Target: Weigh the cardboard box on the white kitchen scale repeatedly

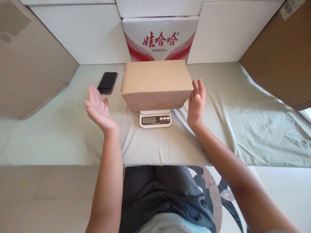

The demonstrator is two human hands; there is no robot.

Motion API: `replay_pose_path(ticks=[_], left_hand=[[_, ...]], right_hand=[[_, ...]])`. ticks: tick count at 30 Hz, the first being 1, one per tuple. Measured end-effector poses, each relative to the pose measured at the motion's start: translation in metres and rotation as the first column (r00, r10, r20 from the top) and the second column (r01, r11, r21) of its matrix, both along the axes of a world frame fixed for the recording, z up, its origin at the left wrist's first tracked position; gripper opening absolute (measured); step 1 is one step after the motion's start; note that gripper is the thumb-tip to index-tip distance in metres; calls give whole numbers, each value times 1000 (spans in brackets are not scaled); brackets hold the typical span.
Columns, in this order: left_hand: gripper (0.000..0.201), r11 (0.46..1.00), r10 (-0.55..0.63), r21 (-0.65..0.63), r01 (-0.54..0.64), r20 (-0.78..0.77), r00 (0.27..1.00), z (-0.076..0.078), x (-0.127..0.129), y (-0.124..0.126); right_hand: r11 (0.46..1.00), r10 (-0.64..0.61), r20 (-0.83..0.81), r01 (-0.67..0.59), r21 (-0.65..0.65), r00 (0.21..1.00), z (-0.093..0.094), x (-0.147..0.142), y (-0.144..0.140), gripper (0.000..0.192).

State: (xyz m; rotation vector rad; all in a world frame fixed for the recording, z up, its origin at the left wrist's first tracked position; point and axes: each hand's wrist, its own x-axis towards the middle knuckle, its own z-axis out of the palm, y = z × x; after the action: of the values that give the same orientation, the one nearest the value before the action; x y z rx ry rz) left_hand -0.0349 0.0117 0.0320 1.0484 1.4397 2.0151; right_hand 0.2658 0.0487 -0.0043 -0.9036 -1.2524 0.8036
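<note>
A brown cardboard box rests on a small white digital scale, covering most of its platform. The scale's grey display and round buttons show at the front, and I can make out no digits. My left hand is held up with fingers stretched out, to the left of the box and apart from it, near a black phone. Close beside the box's right side is my right hand, fingers extended and palm toward the box. Whether its fingertips touch the cardboard I cannot tell.
A pale green cloth covers the table. At the back stands a white and red carton between white panels. Large cardboard boxes flank the table on the left and right. The table's front edge runs before my lap.
</note>
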Motion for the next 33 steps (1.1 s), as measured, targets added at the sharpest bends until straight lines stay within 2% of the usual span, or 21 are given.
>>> replay_pose_path(ticks=[3,8,13,16,24,29,33], left_hand=[[98,999,-33,-23,34,43,999,-1,-7,4],[105,999,-47,-9,49,157,987,-15,-3,17],[93,990,-135,42,132,92,987,-31,-4,26],[90,990,-140,43,137,59,988,-37,-2,29],[89,991,-133,21,132,78,988,-33,12,28],[80,991,-134,24,132,127,983,-28,19,25],[86,990,-140,19,138,91,986,-32,18,26]], right_hand=[[998,-36,-79,32,-45,996,4,6,6,87],[985,-83,-179,54,-162,980,4,8,9,79],[978,-98,-199,57,-201,975,-8,7,16,90],[973,-100,-208,52,-223,973,-14,7,21,92],[968,-110,-261,44,-249,959,-18,7,24,85],[966,-100,-250,34,-255,963,-20,9,26,80],[966,-92,-250,25,-258,964,-22,9,26,78]])
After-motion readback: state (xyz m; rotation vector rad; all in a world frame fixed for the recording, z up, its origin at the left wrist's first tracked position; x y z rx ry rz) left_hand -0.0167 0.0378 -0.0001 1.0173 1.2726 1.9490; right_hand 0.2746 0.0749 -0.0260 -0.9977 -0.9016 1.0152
